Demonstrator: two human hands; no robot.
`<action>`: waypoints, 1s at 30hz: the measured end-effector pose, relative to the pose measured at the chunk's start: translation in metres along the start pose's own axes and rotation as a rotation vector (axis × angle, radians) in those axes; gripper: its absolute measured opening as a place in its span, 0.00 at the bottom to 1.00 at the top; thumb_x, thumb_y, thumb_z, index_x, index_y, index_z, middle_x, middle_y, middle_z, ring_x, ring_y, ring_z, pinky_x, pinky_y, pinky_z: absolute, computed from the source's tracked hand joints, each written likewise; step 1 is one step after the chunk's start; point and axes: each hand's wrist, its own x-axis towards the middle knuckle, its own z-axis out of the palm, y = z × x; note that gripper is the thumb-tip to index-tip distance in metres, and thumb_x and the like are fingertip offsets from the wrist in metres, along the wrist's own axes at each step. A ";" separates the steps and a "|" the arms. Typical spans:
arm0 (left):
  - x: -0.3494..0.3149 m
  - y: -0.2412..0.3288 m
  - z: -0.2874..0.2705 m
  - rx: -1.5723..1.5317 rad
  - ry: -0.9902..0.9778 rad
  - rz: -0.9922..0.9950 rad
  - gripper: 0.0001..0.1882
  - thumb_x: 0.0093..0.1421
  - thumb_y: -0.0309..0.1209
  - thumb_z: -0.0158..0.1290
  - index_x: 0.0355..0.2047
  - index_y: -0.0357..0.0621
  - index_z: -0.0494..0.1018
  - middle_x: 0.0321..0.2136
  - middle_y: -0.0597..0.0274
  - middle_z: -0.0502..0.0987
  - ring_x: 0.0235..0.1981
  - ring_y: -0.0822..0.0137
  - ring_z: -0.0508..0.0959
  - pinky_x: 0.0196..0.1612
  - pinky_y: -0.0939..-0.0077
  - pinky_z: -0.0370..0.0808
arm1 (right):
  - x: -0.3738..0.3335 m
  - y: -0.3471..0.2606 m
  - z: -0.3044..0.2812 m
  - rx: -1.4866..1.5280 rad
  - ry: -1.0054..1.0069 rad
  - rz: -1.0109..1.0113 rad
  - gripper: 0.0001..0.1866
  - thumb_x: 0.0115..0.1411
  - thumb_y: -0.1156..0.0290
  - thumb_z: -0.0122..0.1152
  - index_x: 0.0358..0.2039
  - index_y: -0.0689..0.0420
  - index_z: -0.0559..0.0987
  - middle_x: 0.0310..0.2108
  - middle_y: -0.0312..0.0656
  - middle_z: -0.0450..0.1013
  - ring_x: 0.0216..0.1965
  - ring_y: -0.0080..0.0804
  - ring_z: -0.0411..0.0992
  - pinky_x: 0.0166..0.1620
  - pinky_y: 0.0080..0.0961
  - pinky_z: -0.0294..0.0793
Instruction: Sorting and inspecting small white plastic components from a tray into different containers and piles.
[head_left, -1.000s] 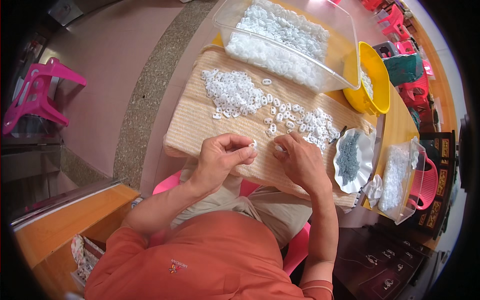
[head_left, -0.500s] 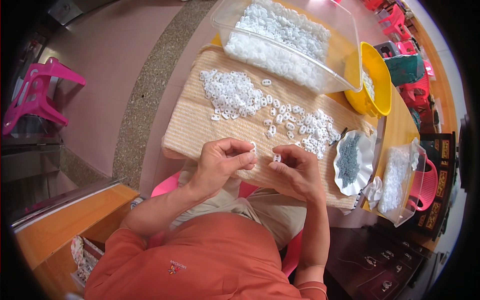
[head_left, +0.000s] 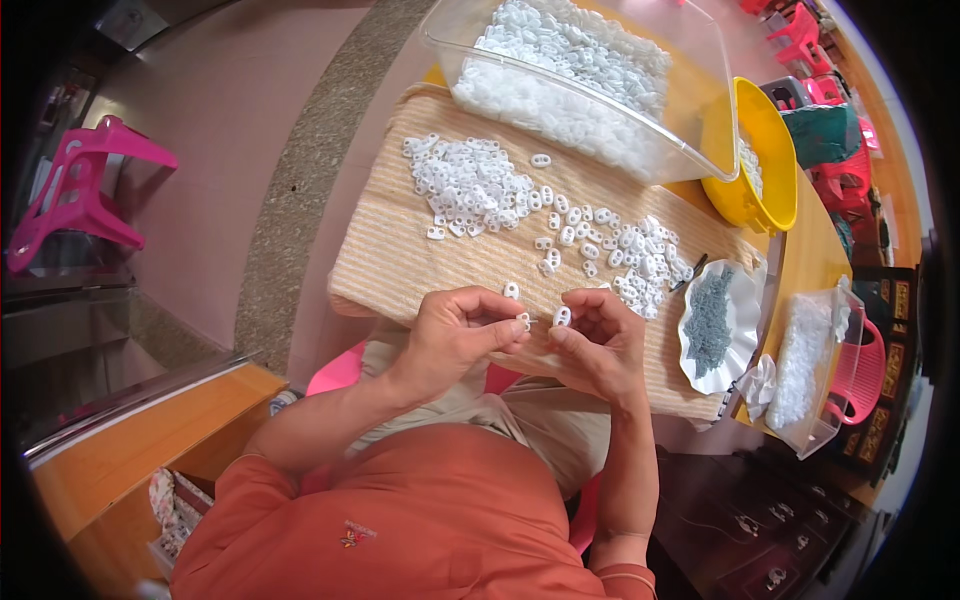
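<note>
- Left hand (head_left: 462, 335) is curled up, thumb and fingertips pinched narrow around a small white plastic piece (head_left: 523, 321) right at its tips.
- Right hand (head_left: 598, 340) is doing pretty much the same thing, fingers closed on a second white piece (head_left: 562, 316) that's shaped like a little ring.
- The two hands sit close together, fingertips nearly meeting, the two pieces just beside each other but I can't tell if they actually touch.
- Both hands hover over the near edge of a woven mat (head_left: 400, 250) that covers the surface.
- One loose piece (head_left: 511, 290) lies on the mat just past the left hand's fingers.
- Further out beyond the left hand there's a heap of the same white pieces (head_left: 465, 185), and a looser scatter (head_left: 640, 262) trails across to just beyond the right hand.
- Well past both hands sits a big clear plastic tub (head_left: 700, 100) packed with more white pieces.
- Off to the right hand's outer side there's a white frilly dish (head_left: 700, 372) holding tiny grey bits, and beyond that a yellow bowl (head_left: 765, 130).
- Further right, a smaller clear container (head_left: 835, 405) with white stuff in it, next to a pink basket (head_left: 868, 375).
</note>
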 end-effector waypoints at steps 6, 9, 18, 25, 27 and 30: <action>0.001 0.000 0.001 0.034 -0.016 -0.013 0.10 0.60 0.22 0.57 0.42 0.31 0.75 0.32 0.58 0.80 0.32 0.74 0.80 0.38 0.81 0.79 | -0.002 -0.003 0.000 -0.009 -0.038 0.000 0.17 0.55 0.84 0.66 0.46 0.67 0.75 0.32 0.39 0.76 0.32 0.23 0.75 0.36 0.18 0.76; 0.001 0.000 0.001 0.034 -0.008 -0.019 0.10 0.60 0.22 0.57 0.41 0.31 0.75 0.32 0.58 0.80 0.32 0.74 0.80 0.37 0.81 0.80 | -0.002 -0.008 0.001 -0.026 -0.075 -0.066 0.17 0.55 0.84 0.66 0.46 0.66 0.76 0.31 0.38 0.75 0.31 0.20 0.74 0.34 0.16 0.74; 0.003 -0.001 0.001 0.023 -0.008 -0.040 0.10 0.60 0.22 0.57 0.41 0.31 0.75 0.32 0.57 0.80 0.32 0.73 0.80 0.37 0.79 0.81 | 0.000 -0.004 0.004 0.080 -0.130 -0.134 0.17 0.54 0.85 0.66 0.46 0.65 0.78 0.30 0.36 0.74 0.28 0.17 0.71 0.29 0.13 0.69; 0.003 -0.001 0.001 0.027 0.001 -0.042 0.10 0.60 0.22 0.57 0.41 0.30 0.75 0.32 0.56 0.80 0.32 0.72 0.81 0.37 0.79 0.81 | -0.001 -0.006 0.005 0.080 -0.098 -0.090 0.17 0.54 0.85 0.66 0.46 0.65 0.78 0.29 0.35 0.74 0.27 0.16 0.69 0.28 0.13 0.66; 0.003 -0.001 0.002 0.021 0.000 -0.047 0.10 0.60 0.22 0.57 0.41 0.30 0.75 0.32 0.56 0.80 0.32 0.72 0.81 0.37 0.79 0.81 | 0.000 -0.007 0.004 0.073 -0.105 -0.102 0.17 0.54 0.85 0.66 0.46 0.65 0.78 0.29 0.35 0.73 0.27 0.16 0.69 0.28 0.13 0.66; 0.003 -0.001 0.001 0.018 0.000 -0.051 0.10 0.60 0.22 0.57 0.41 0.30 0.75 0.32 0.56 0.80 0.32 0.72 0.80 0.37 0.79 0.81 | 0.000 -0.005 0.006 0.072 -0.104 -0.115 0.17 0.54 0.85 0.66 0.46 0.65 0.78 0.29 0.35 0.73 0.27 0.16 0.69 0.28 0.13 0.66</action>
